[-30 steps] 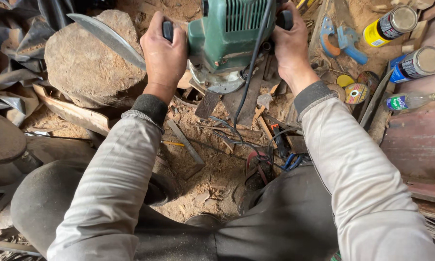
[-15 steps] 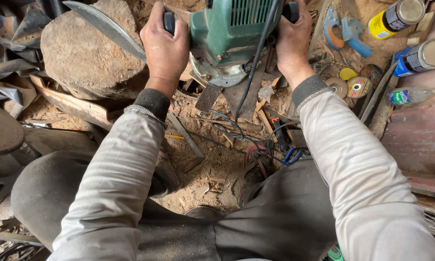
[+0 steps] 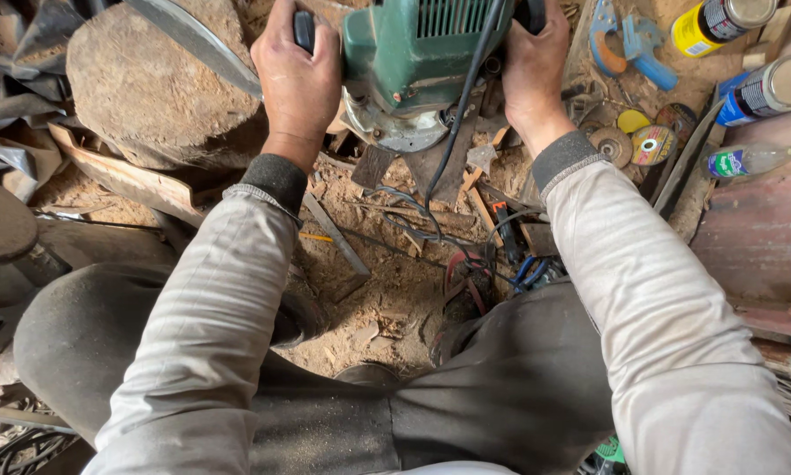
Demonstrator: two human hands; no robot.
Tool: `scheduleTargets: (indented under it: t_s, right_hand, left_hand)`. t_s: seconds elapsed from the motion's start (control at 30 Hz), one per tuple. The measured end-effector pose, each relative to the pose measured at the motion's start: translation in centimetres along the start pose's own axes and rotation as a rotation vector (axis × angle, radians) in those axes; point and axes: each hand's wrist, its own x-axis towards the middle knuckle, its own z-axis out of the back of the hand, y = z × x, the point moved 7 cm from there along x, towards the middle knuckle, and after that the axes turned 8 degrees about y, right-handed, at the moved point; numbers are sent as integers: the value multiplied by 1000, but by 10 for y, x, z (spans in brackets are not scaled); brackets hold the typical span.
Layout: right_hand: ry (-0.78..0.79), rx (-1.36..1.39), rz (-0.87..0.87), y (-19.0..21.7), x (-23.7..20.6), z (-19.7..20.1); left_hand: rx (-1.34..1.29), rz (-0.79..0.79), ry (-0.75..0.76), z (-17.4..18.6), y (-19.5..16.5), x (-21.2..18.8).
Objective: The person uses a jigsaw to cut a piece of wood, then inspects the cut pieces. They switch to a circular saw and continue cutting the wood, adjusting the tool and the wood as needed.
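Nearest the camera, the person's knees in dark trousers (image 3: 466, 413) are spreading apart, framing a patch of sawdust-covered ground (image 3: 387, 299); the stance is probably bracing the body over the work. Grey sleeves (image 3: 211, 317) are running forward from both sides toward the tool.

On the ground between the legs, wood offcuts, a thin metal strip (image 3: 336, 236) and a tangle of blue and red wires (image 3: 492, 268) are lying loose. A black power cord (image 3: 448, 149) is trailing down from the tool into this clutter.

Farther out, the left hand (image 3: 297, 84) is wrapping closed around a black side handle, fingers curled tight. The right hand (image 3: 532, 75) is closing likewise on the opposite handle. Between them the green electric router (image 3: 417, 62) is sitting base-down, its round metal base pressing toward a wood piece below. The two-handled grip is likely keeping the machine level and steady.

On the far left, a rough wooden block (image 3: 149, 88) is resting on the ground, a long curved blade (image 3: 193, 40) lying across its top, just beside the left hand.

On the far right, abrasive discs (image 3: 642, 141), a blue clamp (image 3: 629, 40), a yellow can (image 3: 717, 22), a blue can (image 3: 769, 88) and a small plastic bottle (image 3: 752, 160) are lying within arm's reach of the right hand, well apart from the router.
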Motion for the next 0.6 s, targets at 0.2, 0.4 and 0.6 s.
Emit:
scheduleTargets:
  t_s: [0.2,0.4,0.6]
  right_hand:
    - [30,0,-4,6,-11,-2]
    - [-20,21,-53,1,-10,2]
    - [-77,83,33,-18,1,11]
  left_hand:
    - [55,-52,-12,2,-9,-8]
    - [50,10,9,-1,5,-7]
    - [178,-91,-34,-5,14,0]
